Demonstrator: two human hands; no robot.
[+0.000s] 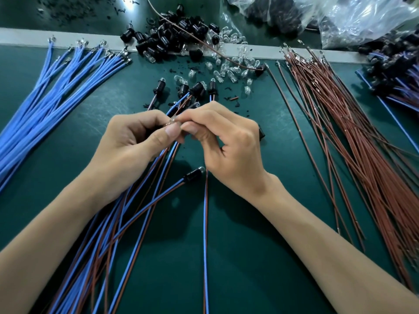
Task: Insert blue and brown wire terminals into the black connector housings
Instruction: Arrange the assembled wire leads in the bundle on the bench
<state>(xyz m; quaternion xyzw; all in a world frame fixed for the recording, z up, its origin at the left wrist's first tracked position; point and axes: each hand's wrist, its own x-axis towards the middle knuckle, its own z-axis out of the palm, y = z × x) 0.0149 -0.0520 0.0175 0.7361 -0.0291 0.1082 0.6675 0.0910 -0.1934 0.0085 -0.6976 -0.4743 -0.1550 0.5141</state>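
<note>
Blue-brown wire pairs (pixel 140 223) fan over the green mat (pixel 249 245) under the wrists. Left hand (pixel 133 141) is curled, gripping some of them and probably a housing, mostly hidden. Right hand (pixel 229 146) pinches a clear bulb (pixel 173 120) at the left fingertips. Blue wires (pixel 56 87) lie left, brown wires (pixel 351 132) right, and black connector housings (pixel 172 35) are piled beyond.

On my feed the body comes down to two bare forearms, the left forearm (pixel 56 223) and the right forearm (pixel 328 245), both slim, smooth and uncovered as far as I can see them. The left hand (pixel 133 141) and right hand (pixel 231 150) are bare too, with slender fingers. The left thumbnail (pixel 171 132) is cut short and rounded, and knuckles stand out on the right hand's back.
</note>
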